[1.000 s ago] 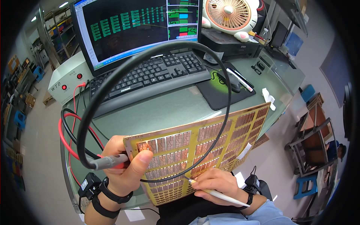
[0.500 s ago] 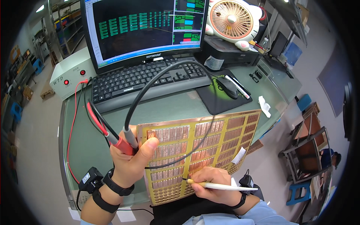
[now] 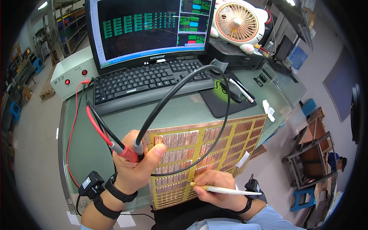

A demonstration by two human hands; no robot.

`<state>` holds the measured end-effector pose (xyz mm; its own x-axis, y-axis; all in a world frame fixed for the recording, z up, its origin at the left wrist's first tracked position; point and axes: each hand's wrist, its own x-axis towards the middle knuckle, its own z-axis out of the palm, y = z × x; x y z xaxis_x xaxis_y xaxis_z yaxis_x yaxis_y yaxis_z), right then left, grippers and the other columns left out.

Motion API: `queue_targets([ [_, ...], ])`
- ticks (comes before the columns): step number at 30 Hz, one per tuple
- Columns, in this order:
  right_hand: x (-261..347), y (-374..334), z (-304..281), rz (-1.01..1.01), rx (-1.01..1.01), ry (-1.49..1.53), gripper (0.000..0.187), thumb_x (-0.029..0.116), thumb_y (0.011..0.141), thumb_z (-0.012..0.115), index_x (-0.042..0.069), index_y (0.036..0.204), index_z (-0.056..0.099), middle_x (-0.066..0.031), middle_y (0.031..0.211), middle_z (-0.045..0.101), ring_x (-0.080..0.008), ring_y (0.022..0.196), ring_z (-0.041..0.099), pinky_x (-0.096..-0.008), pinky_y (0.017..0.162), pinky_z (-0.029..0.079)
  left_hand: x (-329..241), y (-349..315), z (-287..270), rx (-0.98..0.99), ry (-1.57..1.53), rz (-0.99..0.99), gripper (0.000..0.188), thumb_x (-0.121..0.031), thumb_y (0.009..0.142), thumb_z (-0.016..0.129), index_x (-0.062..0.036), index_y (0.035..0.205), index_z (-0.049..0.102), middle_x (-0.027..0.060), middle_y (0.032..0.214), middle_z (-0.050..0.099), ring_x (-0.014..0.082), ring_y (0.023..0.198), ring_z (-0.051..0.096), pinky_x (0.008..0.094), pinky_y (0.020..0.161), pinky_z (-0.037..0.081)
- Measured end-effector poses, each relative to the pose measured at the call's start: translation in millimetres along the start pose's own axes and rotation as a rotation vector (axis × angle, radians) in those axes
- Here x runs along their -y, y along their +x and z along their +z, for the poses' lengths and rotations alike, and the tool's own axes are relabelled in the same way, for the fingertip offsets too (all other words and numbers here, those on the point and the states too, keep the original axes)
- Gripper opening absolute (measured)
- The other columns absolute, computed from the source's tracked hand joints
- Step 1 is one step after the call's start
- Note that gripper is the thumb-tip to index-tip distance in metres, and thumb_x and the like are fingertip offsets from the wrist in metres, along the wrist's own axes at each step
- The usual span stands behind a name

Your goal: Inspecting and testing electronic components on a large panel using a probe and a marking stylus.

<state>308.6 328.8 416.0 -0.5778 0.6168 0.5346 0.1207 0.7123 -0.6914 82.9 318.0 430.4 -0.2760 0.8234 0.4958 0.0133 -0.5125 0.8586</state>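
Observation:
A large yellow circuit panel [image 3: 214, 143] with rows of copper patterns lies at the desk's near edge, partly over my lap. My left hand [image 3: 134, 165] grips a red probe and a black probe [image 3: 130, 151] together, tips down at the panel's left part. Their red and black leads loop up over the desk. My right hand [image 3: 214, 188] rests on the panel's lower part and holds a white pen [image 3: 226, 189], its tip touching the panel.
A black keyboard [image 3: 145, 82] and a monitor [image 3: 149, 28] stand behind the panel. A white tester box [image 3: 71, 78] with red lights is at the back left. A mouse [image 3: 234, 94] on a black pad, a small round fan [image 3: 237, 21] and a printer are at the back right.
My left hand has lifted the probes upright at the panel's left part, and the black lead's loop has swung right. My right hand with the pen stays on the panel's lower edge.

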Motion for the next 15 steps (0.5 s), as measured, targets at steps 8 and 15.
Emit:
queue_targets([
  [8,16,7,-2,0.070,0.056,-0.088,0.017,0.009,0.082,0.074,0.003,0.086,0.058,-0.0075,0.076,0.065,-0.0212,0.062,0.064,-0.0298,0.054,0.051,-3,-2,1,0.025,0.024,0.041,0.019,-0.010,0.086,0.072,0.0006,0.099,0.063,0.0050,0.086,0.064,0.0083,0.073,0.058,0.0237,0.067,0.047],
  [15,22,10,-1,0.053,0.106,-0.172,0.018,0.010,0.081,0.074,0.002,0.082,0.059,-0.0087,0.077,0.064,-0.0224,0.067,0.065,-0.0313,0.056,0.053,-8,-6,0,0.082,0.077,0.096,0.019,-0.008,0.084,0.074,0.0012,0.097,0.065,0.0051,0.084,0.064,0.0087,0.068,0.057,0.0228,0.059,0.045],
])
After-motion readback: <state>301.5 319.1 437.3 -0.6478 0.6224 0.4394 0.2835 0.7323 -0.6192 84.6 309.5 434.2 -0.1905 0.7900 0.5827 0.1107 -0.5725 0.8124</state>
